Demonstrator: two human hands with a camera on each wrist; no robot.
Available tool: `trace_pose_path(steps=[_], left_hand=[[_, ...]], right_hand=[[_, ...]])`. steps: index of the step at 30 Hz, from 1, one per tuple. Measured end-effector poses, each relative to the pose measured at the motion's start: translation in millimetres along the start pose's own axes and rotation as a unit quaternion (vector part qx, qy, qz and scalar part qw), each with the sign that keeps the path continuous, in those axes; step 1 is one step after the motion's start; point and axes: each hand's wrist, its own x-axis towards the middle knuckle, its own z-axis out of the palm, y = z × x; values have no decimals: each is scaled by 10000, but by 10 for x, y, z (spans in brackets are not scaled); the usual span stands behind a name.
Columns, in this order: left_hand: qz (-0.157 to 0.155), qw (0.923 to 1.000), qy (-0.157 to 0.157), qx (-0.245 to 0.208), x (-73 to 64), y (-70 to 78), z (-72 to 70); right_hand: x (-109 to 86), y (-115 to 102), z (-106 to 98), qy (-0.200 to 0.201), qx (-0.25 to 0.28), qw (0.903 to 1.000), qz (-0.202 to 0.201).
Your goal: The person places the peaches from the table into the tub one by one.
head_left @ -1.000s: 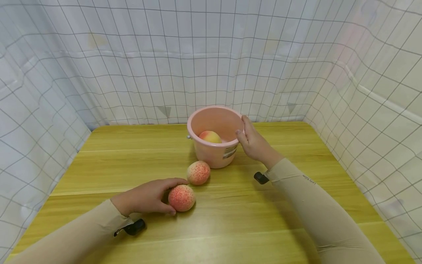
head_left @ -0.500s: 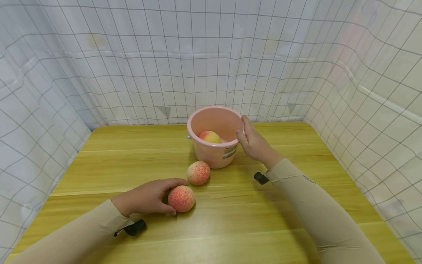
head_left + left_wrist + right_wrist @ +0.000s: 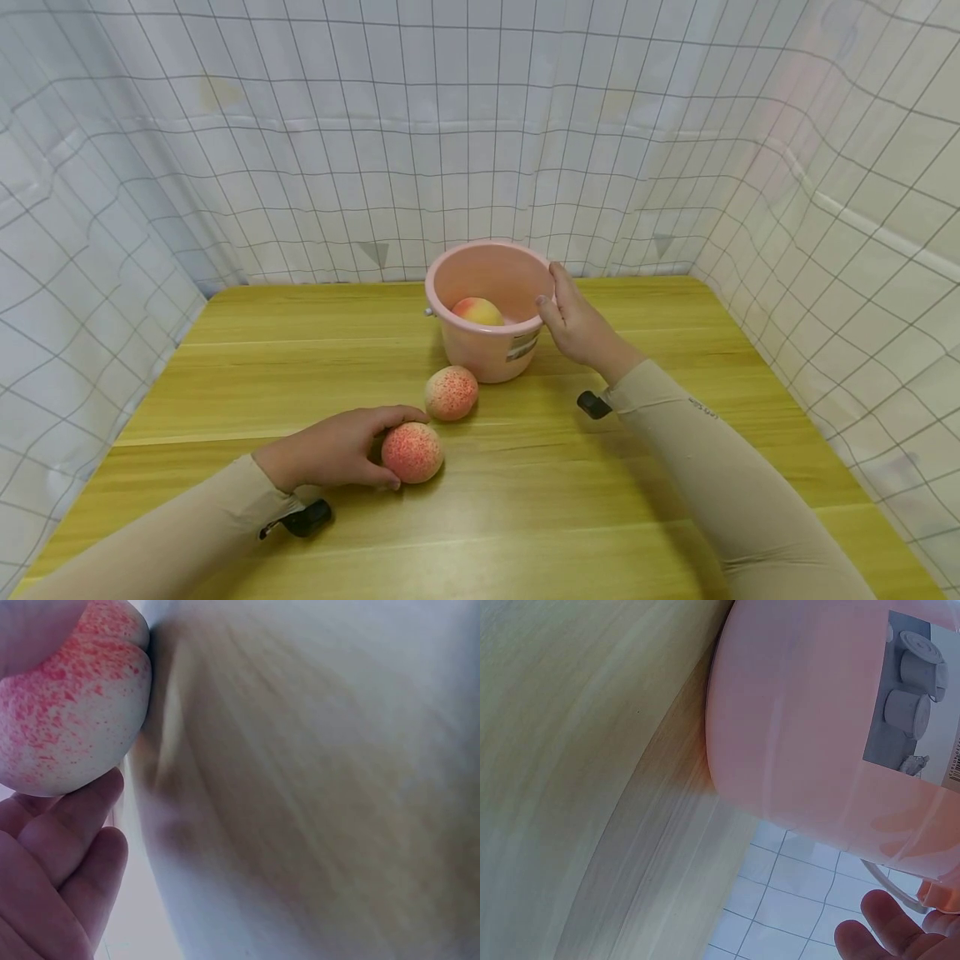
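My left hand (image 3: 341,447) curves around a red-speckled peach (image 3: 412,452) on the table, thumb at its near side and fingers at its far side. In the left wrist view the peach (image 3: 71,712) shows its crease, with fingertips (image 3: 90,795) against it. A paler speckled peach (image 3: 452,392) lies just beyond, in front of a pink bucket (image 3: 487,354). My right hand (image 3: 581,329) grips the bucket's right rim, the thumb at the rim's inner edge. Inside the bucket rests a yellow-and-red peach (image 3: 478,312), partly hidden by the near rim.
The wooden table (image 3: 525,517) ends at a grid-patterned white curtain (image 3: 487,125), which also rises on both sides. A printed label (image 3: 915,697) is stuck on the bucket, and a white handle (image 3: 892,887) shows by the right fingers.
The peach at my left hand has shifted very slightly towards the near edge. My right hand and the bucket have stayed where they were.
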Motion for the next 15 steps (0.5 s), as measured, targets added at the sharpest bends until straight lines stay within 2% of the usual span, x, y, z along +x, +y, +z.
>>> trace_pose_path(steps=[15], left_hand=[[84, 9999, 23, -149, 1, -26, 0]], right_hand=[[-8, -7, -2, -11, 42, 10000, 24]])
